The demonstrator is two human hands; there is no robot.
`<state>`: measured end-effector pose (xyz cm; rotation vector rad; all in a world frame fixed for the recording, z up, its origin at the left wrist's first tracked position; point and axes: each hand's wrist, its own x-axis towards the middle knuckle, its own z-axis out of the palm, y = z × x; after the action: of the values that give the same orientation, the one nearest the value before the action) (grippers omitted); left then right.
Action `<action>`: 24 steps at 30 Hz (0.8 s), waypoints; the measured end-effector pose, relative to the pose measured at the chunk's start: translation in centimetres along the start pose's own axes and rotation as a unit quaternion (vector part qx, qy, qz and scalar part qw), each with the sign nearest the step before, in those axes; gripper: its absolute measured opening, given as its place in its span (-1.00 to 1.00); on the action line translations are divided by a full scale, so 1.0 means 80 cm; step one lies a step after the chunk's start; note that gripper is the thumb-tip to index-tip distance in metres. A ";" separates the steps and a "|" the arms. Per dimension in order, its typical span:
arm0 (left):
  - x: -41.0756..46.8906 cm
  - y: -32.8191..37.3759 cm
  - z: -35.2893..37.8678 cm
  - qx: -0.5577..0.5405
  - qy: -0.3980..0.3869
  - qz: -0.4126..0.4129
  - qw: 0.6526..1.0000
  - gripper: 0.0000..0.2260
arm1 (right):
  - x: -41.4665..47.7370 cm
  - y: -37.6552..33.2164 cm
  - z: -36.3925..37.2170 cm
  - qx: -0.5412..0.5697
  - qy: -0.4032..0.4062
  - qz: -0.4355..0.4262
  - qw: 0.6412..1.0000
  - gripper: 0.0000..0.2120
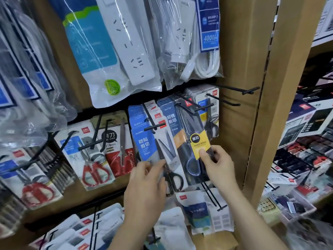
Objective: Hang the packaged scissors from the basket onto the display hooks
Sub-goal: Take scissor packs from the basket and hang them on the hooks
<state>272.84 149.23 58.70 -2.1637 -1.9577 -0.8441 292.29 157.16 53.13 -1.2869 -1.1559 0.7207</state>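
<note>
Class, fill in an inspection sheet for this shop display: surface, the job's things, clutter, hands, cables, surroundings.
Surface: brown board display wall; one empty black wire hook at its upper right.
Job's things: yellow-labelled pack of dark scissors, its top up at a hook; blue-carded pack of black-handled scissors beside it; basket not seen.
Clutter: red-handled scissors packs; white power strips in clear bags.
Hands: right hand pinches the yellow-labelled pack's lower end, thumb on the label; left hand has its fingers on the blue-carded pack, grip hidden.
Cables: white coiled cord, sealed in a clear bag.
Surroundings: side shelves of boxed goods.
</note>
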 end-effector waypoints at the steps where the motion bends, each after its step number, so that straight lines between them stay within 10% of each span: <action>1: 0.002 -0.001 -0.001 0.006 -0.007 -0.004 1.000 -0.58 | 0.006 0.005 0.007 -0.008 -0.013 0.008 1.000 -0.90; 12: 0.004 -0.003 -0.002 -0.009 -0.002 0.010 1.000 -0.56 | 0.024 0.010 0.010 -0.204 -0.116 0.091 0.968 -0.47; 24: -0.056 -0.013 0.042 -0.127 -0.089 0.133 0.979 -0.80 | -0.111 0.018 -0.114 -0.151 -0.025 0.100 0.983 -0.85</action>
<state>272.93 146.92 53.51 -2.6572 -1.6496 -0.9260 298.30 146.11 50.55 -1.6667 -1.2194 0.7466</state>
